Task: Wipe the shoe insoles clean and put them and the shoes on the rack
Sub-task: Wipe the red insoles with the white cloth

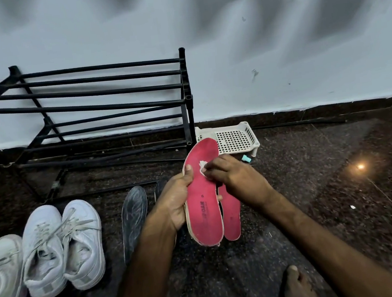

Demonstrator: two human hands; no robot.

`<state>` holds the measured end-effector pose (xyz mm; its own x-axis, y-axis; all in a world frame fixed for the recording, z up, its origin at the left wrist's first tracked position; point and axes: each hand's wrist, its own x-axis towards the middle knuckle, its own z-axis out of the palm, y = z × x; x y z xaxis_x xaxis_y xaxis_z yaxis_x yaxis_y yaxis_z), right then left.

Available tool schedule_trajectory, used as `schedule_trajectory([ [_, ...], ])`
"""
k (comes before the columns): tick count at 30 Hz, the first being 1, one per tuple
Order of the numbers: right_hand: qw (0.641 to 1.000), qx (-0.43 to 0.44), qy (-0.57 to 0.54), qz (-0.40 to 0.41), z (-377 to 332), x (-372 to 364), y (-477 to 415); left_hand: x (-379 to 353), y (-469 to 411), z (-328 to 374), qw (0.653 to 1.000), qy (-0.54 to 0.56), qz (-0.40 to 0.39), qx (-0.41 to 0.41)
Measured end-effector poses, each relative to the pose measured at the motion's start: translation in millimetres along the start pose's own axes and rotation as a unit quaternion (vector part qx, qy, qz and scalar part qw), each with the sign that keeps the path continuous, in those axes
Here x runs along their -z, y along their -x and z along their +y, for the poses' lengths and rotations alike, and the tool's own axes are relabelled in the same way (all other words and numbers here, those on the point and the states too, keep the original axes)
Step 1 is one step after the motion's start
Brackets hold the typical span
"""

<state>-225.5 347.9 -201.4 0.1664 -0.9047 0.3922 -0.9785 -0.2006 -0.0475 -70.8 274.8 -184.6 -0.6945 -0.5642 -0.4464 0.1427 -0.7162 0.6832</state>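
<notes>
Dark speckled floor [315, 157], early in the job: gripping red insole [205, 197] in curled left hand [179, 200], pinching white wipe [202, 166] in right hand [233, 175] near its toe, second red insole [231, 214] just beneath, dark insole [134, 218] and white shoes [63, 245] left of fingers, all yet to reach rack [108, 95]
</notes>
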Motion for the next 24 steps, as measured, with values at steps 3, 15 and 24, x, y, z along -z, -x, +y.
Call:
schedule_trajectory([
  [3, 0.997, -0.034, 0.052, -0.048, 15.9, 7.2, -5.4, 1.2, 2.7, 1.4, 0.999, -0.026, -0.026, 0.021],
  [15, 0.999, -0.017, -0.021, 0.035, -24.9, 7.4, 0.9, -3.2, 5.0, -1.2, 1.000, -0.014, 0.001, -0.004],
  [24, 0.985, -0.164, 0.041, -0.041, 34.8, 7.9, 7.5, -7.4, 17.1, 11.0, 0.996, -0.060, -0.061, -0.010],
])
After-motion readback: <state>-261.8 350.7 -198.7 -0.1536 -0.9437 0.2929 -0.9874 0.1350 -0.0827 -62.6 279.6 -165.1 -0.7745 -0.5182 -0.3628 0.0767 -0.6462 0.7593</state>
